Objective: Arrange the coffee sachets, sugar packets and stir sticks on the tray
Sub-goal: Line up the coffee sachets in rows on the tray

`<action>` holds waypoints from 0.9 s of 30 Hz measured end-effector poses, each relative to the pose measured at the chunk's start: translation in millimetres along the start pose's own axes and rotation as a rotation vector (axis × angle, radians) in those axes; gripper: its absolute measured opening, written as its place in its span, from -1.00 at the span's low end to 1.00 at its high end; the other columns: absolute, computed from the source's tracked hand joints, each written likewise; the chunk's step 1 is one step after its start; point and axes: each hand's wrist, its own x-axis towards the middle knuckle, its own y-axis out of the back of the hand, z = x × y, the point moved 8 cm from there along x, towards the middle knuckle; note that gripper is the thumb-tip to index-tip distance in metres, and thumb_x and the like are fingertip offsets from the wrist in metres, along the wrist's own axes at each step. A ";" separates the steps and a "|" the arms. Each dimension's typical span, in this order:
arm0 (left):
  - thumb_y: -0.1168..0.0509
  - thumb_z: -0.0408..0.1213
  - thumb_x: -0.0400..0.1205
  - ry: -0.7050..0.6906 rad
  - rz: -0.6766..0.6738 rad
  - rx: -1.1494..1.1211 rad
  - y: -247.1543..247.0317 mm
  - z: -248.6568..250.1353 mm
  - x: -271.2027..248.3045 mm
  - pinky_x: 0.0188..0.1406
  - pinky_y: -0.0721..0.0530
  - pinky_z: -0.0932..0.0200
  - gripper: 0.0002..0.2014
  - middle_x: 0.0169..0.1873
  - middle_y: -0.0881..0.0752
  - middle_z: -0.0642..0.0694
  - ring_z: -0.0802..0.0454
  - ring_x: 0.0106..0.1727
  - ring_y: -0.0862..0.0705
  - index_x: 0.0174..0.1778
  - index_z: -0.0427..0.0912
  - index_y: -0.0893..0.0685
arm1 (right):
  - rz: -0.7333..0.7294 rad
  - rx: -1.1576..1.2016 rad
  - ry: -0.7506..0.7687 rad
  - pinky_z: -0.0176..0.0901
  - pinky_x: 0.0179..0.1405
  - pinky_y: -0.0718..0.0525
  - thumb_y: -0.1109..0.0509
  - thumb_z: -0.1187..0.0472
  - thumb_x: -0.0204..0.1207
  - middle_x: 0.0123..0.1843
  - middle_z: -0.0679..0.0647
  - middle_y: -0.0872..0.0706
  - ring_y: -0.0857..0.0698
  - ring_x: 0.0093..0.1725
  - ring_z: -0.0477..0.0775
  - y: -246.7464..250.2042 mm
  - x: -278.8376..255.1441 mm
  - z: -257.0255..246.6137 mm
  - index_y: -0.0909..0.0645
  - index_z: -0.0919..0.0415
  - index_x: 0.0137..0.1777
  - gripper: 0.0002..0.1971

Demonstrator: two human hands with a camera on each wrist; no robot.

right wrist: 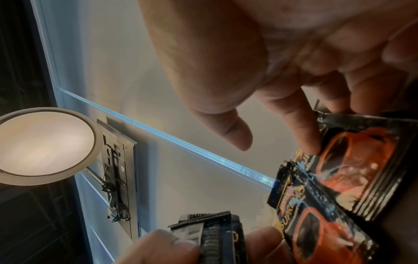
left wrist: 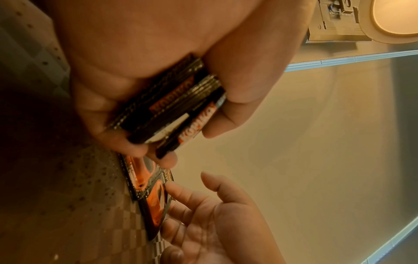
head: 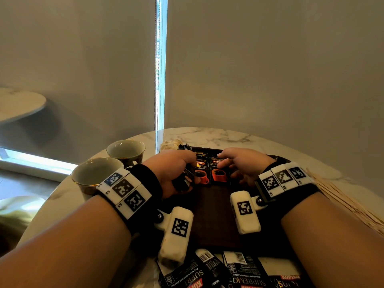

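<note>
The left hand (head: 176, 169) was curled round a small stack of coffee sachets (left wrist: 172, 114), thumb on one face and fingers on the other, the stack standing on edge in the grip. The right hand (head: 241, 165) held nothing; its fingers were spread and relaxed, with fingertips (right wrist: 303, 132) touching the upper part of the right-hand one of two laid sachets (head: 212, 172).

Those two sachets lay flat and face up on the dark tray (head: 214, 221), directly between the hands, side by side and slightly overlapping, their long axes running away from the person. The held stack sat just to the left of the pair, nearly touching the left sachet, so the left hand was the nearer to the free space on that side; the right hand was already on the row itself. In my judgement, the next sachet would have to leave the stack with its long axis turned to match the pair, and land beside them without shoving them askew.

More loose sachets (head: 234, 273) lay behind the wrists at the tray's near edge. Stir sticks (head: 340, 198) lay fanned on the table (head: 207, 136) outside the right wrist, off the tray. Two cups (head: 112, 163) stood beyond the left wrist. I could not make out any sugar packets for certain.
</note>
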 end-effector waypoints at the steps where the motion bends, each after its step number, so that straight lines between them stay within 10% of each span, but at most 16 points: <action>1: -0.20 -0.39 0.67 -0.005 0.001 -0.003 0.1 0.1 0.6 -0.26 -0.64 0.03 -0.73 -0.20 -0.86 -0.28 -0.12 -0.20 -0.80 0.29 -0.23 -0.51 | 0.008 -0.006 0.010 0.06 -0.03 -0.52 -0.19 -0.03 0.72 -0.18 -0.08 -0.67 -0.57 -0.13 0.11 0.8 -0.2 -1.1 -0.59 -0.10 -0.14 -0.78; 4: -0.20 -0.40 0.68 -0.014 0.010 -0.011 1.1 0.3 1.1 -0.26 -0.65 0.03 -0.75 -0.34 -0.84 -0.22 -0.09 -0.29 -0.80 0.28 -0.23 -0.51 | 0.033 0.015 0.005 -0.03 -0.21 -0.48 -0.21 -0.10 0.68 -0.22 -0.11 -0.69 -0.56 -0.21 0.06 3.2 2.2 0.9 -0.62 -0.10 -0.12 -0.78; 12: -0.25 -0.38 0.64 -0.036 0.029 -0.110 2.6 3.8 0.1 -0.32 -0.70 0.02 -0.69 0.05 -0.77 -0.35 -0.08 -0.40 -0.77 0.31 -0.26 -0.53 | 0.169 0.127 0.131 -0.08 -0.38 -0.44 -0.40 -0.13 0.42 -0.20 0.00 -0.60 -0.52 -0.30 -0.01 20.3 -3.1 -8.0 -0.67 0.01 -0.12 -0.77; 15: -0.24 -0.40 0.66 -0.072 0.005 -0.217 2.5 11.6 -2.8 -0.33 -0.75 -0.05 -0.79 -0.12 -0.73 -0.32 -0.14 -0.39 -0.79 0.20 -0.32 -0.55 | 0.185 0.208 0.325 -0.14 -0.46 -0.42 -0.42 0.17 0.52 -0.19 0.04 -0.64 -0.51 -0.39 -0.04 26.1 -16.2 -30.7 -0.67 0.04 -0.10 -0.98; 17: -0.28 -0.37 0.66 -0.102 -0.029 -0.292 1.3 17.1 -4.9 -0.39 -0.76 -0.03 -0.73 -0.10 -0.76 -0.33 -0.16 -0.35 -0.82 0.27 -0.33 -0.59 | 0.079 0.264 0.442 -0.20 -0.48 -0.45 -0.37 0.46 0.53 -0.07 0.10 -0.65 -0.55 -0.35 -0.05 17.3 -29.1 -45.9 -0.73 0.06 -0.03 -0.73; 21: -0.27 -0.30 0.69 -0.160 -0.075 -0.382 0.1 22.3 -6.4 -0.26 -0.76 -0.04 -0.64 -0.07 -0.81 -0.29 -0.15 -0.23 -0.80 0.41 -0.29 -0.59 | -0.177 0.188 0.582 -0.12 -0.27 -0.59 -0.44 0.46 0.25 0.23 0.20 -0.65 -0.66 -0.11 0.11 -11.1 -52.8 -64.2 -0.80 -0.19 0.12 -0.44; 27: -0.29 -0.22 0.73 -0.180 -0.101 -0.381 -1.9 23.0 -10.9 -0.20 -0.79 -0.02 -0.65 0.07 -0.81 -0.31 -0.16 -0.14 -0.81 0.42 -0.27 -0.63 | -0.168 0.185 0.571 0.32 0.30 -0.71 -0.62 0.34 0.14 0.34 0.24 -0.69 -0.77 0.23 0.31 -15.2 -54.3 -65.0 -0.80 -0.18 0.19 -0.40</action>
